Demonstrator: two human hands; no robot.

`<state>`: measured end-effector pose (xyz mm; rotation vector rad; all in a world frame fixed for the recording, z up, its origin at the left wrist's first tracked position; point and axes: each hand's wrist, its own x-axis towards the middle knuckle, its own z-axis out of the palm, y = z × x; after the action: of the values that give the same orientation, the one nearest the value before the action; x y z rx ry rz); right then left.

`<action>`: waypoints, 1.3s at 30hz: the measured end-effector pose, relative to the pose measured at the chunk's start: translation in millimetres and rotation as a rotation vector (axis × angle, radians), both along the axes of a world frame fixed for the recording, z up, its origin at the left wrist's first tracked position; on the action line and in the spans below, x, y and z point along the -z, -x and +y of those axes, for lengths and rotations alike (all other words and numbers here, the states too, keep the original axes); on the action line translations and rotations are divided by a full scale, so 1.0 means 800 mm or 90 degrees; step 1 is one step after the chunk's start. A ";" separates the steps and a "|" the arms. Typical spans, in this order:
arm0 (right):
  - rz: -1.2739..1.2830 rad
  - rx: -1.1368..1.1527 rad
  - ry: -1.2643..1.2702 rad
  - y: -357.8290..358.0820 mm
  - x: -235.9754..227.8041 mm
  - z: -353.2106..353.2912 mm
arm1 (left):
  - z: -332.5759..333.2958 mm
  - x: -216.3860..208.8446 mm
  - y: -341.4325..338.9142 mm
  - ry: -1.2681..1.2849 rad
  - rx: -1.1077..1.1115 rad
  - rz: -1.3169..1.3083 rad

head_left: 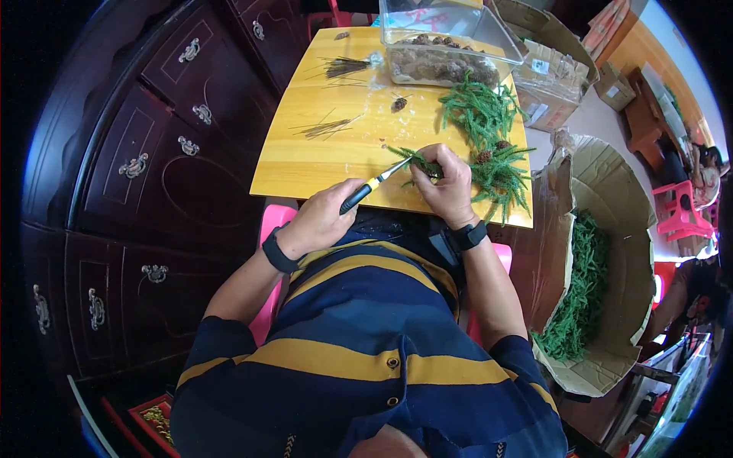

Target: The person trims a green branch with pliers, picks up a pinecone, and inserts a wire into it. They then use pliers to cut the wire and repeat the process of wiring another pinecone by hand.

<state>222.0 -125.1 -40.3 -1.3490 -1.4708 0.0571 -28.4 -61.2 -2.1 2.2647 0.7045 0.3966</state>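
My left hand (330, 216) is closed around the black-and-yellow handle of needle-nose pliers (372, 185), their silver tip pointing up to the right. That tip meets a green artificial pine sprig (405, 154) just beyond the table's near edge. Fingers of my right hand (449, 183) pinch the sprig; a small dark part of what it holds, possibly a pine cone, is half hidden by the fingers. To the right of this hand lies a pile of green sprigs (500, 183) with brown pine cones among them. Another bunch of sprigs (479, 114) lies farther back.
Thin dark wires (324, 128) and a denser wire bundle (345, 67) lie on the yellow table (298, 164), near a single pine cone (398, 104). A clear plastic bin (504, 55) holds pine cones. At right stands a cardboard box (622, 172) of greenery; dark cabinets (114, 198) line the left.
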 end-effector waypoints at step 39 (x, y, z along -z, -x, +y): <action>0.735 -0.222 0.248 0.002 -0.011 -0.006 | -0.009 -0.003 -0.002 -0.172 -0.012 -0.006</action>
<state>220.5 -130.1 -31.8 -0.9993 -0.6659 1.1904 -26.8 -68.7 0.3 2.5087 0.7035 0.5392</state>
